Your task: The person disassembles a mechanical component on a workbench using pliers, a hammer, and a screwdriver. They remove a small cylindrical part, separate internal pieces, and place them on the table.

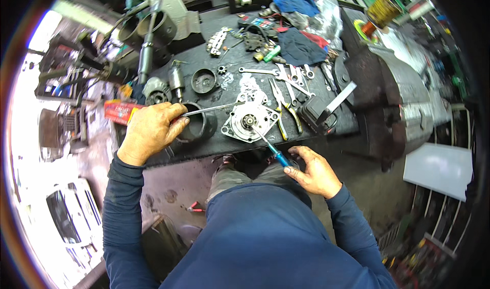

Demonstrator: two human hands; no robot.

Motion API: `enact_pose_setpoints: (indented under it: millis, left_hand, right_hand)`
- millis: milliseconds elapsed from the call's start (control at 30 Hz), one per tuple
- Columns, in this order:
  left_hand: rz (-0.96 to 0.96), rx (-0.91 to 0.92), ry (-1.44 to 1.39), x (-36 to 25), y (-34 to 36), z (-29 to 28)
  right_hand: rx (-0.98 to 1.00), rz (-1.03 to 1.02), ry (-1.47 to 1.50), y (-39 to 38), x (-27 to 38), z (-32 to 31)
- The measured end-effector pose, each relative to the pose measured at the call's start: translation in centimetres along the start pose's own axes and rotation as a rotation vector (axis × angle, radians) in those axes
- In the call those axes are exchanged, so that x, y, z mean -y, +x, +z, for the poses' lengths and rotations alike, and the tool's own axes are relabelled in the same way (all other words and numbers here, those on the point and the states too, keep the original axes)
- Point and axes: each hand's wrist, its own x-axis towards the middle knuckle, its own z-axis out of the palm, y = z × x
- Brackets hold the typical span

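A bare metal housing [250, 121] with a round bearing at its centre lies near the bench's front edge. My left hand [153, 128] is closed around the end of a slim metal rod [212, 109]; its far tip reaches the housing's upper edge, while its held end is hidden in my fist. From the right, my right hand [315, 172] grips the end of a blue-handled screwdriver [279, 158] between thumb and fingers. The screwdriver's shaft slants up and left, with its tip at the bearing. Beneath my left hand's rod stands a dark hollow cylinder [196, 128].
Yellow-black pliers [284, 110], combination wrenches [260, 71] and a dark round cap [204, 80] lie on the black bench. A red box [121, 112] sits beside my left hand. Rags [302, 46] occupy the back, and a bulky grey machine [393, 100] stands right.
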Motion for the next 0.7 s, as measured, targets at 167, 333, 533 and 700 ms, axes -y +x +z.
enact_pose_setpoints:
  millis: [167, 333, 533, 700]
  left_hand:
    - [0.225, 0.084, -0.050, 4.9, 3.5, 0.9]
    - [0.330, 0.126, -0.060, 6.6, 5.6, 2.3]
    - [0.386, 0.174, -0.090, 7.1, 6.7, 2.6]
    - [0.419, 0.192, -0.106, 7.2, 7.5, 2.4]
  right_hand:
    - [-0.165, 0.284, -0.146, -2.0, 3.5, 3.4]
    - [-0.270, 0.394, -0.202, -1.9, 4.2, 6.5]
    - [-0.349, 0.350, -0.164, -0.9, 3.2, 7.8]
    - [-0.354, 0.296, -0.216, -0.5, 2.8, 7.4]
